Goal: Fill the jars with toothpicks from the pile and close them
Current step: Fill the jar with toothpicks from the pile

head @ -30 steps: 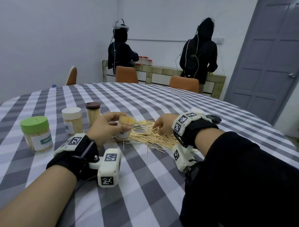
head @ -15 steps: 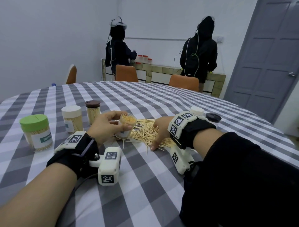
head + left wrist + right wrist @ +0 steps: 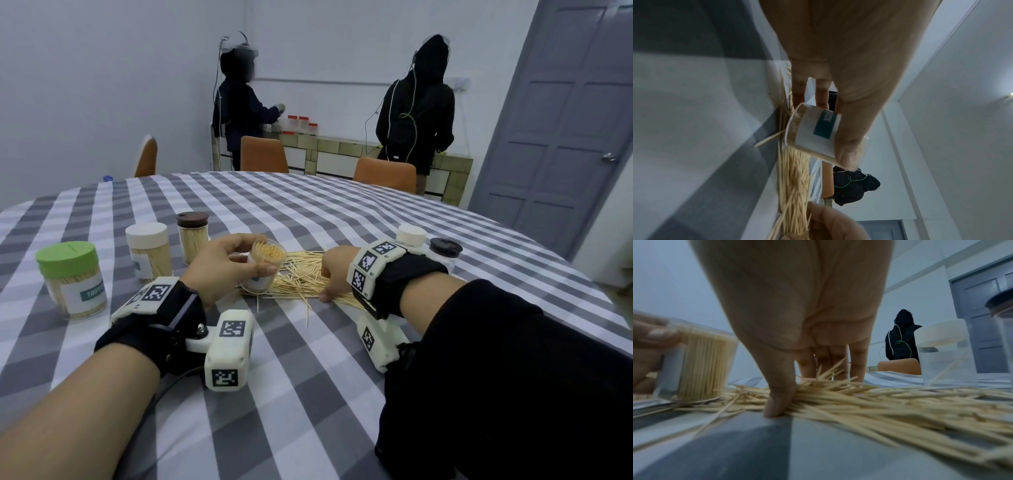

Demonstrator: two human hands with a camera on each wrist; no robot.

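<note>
My left hand (image 3: 239, 262) grips an open clear jar (image 3: 260, 282) packed with toothpicks, tilted toward the pile, its base on the cloth. The left wrist view shows its white and teal label (image 3: 818, 128) under my thumb. A loose toothpick pile (image 3: 301, 279) lies on the checked tablecloth between my hands. My right hand (image 3: 325, 284) is down on the pile, thumb (image 3: 777, 402) at the near edge and fingers (image 3: 828, 360) behind, pinching a bunch of toothpicks (image 3: 818, 386). The held jar (image 3: 702, 365) stands just left of that hand.
Three closed, filled jars stand at left: green lid (image 3: 70, 281), white lid (image 3: 149, 251), brown lid (image 3: 193, 236). A white-lidded jar (image 3: 411, 234) and a black-lidded jar (image 3: 445, 248) sit behind my right wrist. Orange chairs (image 3: 263, 154), two people and a door (image 3: 565, 120) are beyond the table.
My right hand has slid toward me across the pile and its thumb has come down at the near edge. The left hand still holds the jar in the same place.
</note>
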